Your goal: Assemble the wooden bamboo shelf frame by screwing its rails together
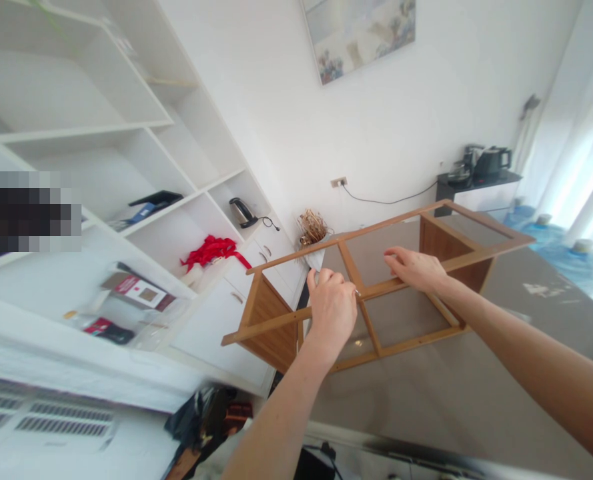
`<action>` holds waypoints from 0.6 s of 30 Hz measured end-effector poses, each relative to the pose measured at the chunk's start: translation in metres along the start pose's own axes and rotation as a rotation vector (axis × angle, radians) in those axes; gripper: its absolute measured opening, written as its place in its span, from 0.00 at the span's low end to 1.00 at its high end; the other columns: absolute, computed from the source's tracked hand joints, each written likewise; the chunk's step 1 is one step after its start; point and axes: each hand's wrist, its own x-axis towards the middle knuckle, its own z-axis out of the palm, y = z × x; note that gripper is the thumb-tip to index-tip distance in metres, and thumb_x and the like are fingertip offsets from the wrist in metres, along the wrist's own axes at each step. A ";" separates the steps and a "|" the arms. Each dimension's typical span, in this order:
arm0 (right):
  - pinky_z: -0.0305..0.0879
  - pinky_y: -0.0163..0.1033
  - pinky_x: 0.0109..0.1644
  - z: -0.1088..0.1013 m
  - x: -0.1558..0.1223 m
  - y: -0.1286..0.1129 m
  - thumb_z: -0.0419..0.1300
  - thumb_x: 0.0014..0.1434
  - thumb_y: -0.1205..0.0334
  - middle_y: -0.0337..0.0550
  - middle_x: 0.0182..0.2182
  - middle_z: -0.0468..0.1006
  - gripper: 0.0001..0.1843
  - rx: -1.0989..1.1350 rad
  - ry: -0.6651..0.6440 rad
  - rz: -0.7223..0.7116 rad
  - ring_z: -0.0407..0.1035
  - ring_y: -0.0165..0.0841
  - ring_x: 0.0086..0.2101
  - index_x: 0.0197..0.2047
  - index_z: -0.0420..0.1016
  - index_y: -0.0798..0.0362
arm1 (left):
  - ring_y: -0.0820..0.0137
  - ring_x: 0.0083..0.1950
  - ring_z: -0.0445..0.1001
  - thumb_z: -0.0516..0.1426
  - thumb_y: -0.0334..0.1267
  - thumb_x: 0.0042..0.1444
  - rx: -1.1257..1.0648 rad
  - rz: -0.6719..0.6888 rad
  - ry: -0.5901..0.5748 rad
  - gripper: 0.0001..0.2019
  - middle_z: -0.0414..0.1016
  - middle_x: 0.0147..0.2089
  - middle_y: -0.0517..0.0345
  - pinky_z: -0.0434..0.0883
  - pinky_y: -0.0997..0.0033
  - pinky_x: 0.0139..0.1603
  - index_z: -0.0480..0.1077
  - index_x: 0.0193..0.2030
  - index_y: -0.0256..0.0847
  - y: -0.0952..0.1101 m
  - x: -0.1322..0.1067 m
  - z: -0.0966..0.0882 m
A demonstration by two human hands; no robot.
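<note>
A light-brown wooden frame with slim rails and slatted end panels lies on its side on the grey table. My left hand is closed over the near middle rail at the left part of the frame. By its thumb shows a small shiny tip, too small to name. My right hand is just above the same rail, right of the middle crosspiece, thumb and fingers drawn together. Whatever its fingertips hold, if anything, cannot be made out.
White shelves on the left hold a kettle, red ribbon and boxes. Water jugs stand by the curtain at right. A black cabinet bears a coffee maker. Dark bags lie below the table's left edge. Someone's blurred-out part shows far left.
</note>
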 end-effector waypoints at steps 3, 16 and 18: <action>0.62 0.44 0.46 0.001 0.001 0.001 0.43 0.62 0.46 0.40 0.43 0.80 0.24 -0.005 0.002 -0.002 0.72 0.40 0.45 0.56 0.67 0.42 | 0.61 0.43 0.64 0.55 0.31 0.57 0.008 -0.006 -0.017 0.12 0.75 0.30 0.53 0.53 0.47 0.59 0.76 0.25 0.42 0.004 0.001 0.000; 0.62 0.44 0.44 0.002 0.001 0.001 0.44 0.62 0.46 0.41 0.43 0.80 0.24 -0.023 0.003 -0.003 0.73 0.40 0.44 0.55 0.68 0.43 | 0.58 0.46 0.64 0.54 0.28 0.56 0.000 -0.051 0.043 0.12 0.74 0.28 0.49 0.52 0.46 0.60 0.77 0.26 0.39 0.018 0.005 0.014; 0.62 0.43 0.44 0.002 0.001 0.001 0.43 0.62 0.46 0.41 0.42 0.80 0.24 -0.024 0.007 -0.001 0.73 0.40 0.44 0.55 0.68 0.43 | 0.59 0.47 0.65 0.54 0.25 0.54 -0.020 -0.024 0.049 0.11 0.75 0.29 0.50 0.53 0.47 0.61 0.77 0.28 0.39 0.021 0.005 0.018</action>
